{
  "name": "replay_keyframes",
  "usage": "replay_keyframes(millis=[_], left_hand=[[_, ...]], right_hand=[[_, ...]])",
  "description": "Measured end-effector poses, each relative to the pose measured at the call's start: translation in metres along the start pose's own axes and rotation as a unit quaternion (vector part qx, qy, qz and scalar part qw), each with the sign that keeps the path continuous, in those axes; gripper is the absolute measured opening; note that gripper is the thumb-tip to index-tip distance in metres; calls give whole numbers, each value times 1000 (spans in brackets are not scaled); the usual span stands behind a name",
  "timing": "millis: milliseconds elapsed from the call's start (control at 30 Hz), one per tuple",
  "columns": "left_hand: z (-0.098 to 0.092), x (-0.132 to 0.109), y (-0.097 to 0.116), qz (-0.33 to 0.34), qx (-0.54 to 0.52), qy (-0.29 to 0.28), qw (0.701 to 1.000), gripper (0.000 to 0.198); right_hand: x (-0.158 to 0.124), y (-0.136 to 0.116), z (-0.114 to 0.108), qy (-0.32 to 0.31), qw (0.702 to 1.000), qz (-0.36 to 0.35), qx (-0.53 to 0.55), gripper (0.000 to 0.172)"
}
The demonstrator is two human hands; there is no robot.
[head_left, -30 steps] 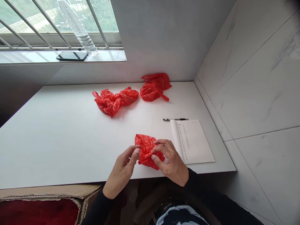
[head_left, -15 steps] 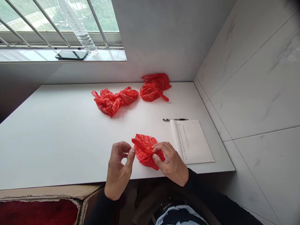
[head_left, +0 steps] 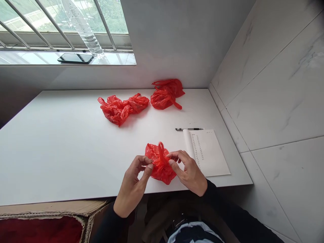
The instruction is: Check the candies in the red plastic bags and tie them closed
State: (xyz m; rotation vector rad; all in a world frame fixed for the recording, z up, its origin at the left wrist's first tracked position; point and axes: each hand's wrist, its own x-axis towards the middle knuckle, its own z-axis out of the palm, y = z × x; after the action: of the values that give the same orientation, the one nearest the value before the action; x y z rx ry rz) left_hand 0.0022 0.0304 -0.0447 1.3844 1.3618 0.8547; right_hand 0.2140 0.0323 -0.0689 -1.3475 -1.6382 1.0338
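A crumpled red plastic bag (head_left: pixel 164 170) lies near the front edge of the white table, with a loop of it standing up at its top. My left hand (head_left: pixel 135 184) pinches the bag's left side between thumb and fingertips. On the other side, my right hand (head_left: pixel 189 172) has its thumb and index finger closed on the bag's right part. Two bunches of red plastic lie farther back: a wide one (head_left: pixel 115 109) at the centre left and another (head_left: pixel 168 94) against the wall.
The white table (head_left: pixel 63 145) carries an open notebook (head_left: pixel 215 155) at right and a black pen (head_left: pixel 188 129) behind it. A phone (head_left: pixel 75 58) and a water bottle (head_left: pixel 89 40) are on the windowsill. A cardboard box (head_left: pixel 50 206) stands below the table at left.
My left hand has moved right and taken hold of the bag. The bag's loop, earlier pointing left, now stands upright. My right hand has shifted slightly to the right.
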Motion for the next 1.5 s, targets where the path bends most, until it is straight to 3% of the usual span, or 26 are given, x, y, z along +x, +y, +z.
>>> replay_keyframes(millis=[100,200,333,433,567,667,767,900,1000,1067,1167,1267,1367,1500], left_hand=[[-3,1,5,-27,-49,-6,998,26],[-8,2,7,-26,-45,-25,998,34],[-12,0,7,-10,52,-72,996,29],[-9,0,6,-37,36,-86,995,18],[-8,4,4,-69,-60,-61,994,22],[-10,7,4,-80,-129,-40,988,22],[-12,7,6,-90,-203,-8,975,39],[-19,7,5,-84,-261,70,959,30],[-27,9,0,-82,-306,56,947,34],[-28,10,-4,-116,-280,4,953,43],[-21,10,-10,-146,-131,-64,978,55],[-8,8,-15,-85,11,-108,990,50],[-2,8,-20,-39,84,-88,992,29],[-12,12,-25,-25,107,-17,994,21]], right_hand=[[1,-2,-2,12,1000,-1,15,29],[1,-4,-1,-21,1000,-21,5,37],[-2,-4,5,-38,999,-27,-23,30],[-5,-4,9,-3,999,-30,-23,33],[-8,-6,12,68,997,-29,-18,17],[-10,-4,15,21,998,-45,-42,18],[-10,3,18,-17,995,-50,-79,25],[-9,9,18,-8,995,-42,-86,12],[-9,12,13,0,996,-41,-79,13],[-8,14,9,4,996,-39,-75,16],[-7,15,6,9,996,-43,-82,19],[-7,14,5,4,996,-51,-80,25],[-7,12,3,1,997,-44,-67,27],[-6,11,-2,45,997,13,-56,18]])
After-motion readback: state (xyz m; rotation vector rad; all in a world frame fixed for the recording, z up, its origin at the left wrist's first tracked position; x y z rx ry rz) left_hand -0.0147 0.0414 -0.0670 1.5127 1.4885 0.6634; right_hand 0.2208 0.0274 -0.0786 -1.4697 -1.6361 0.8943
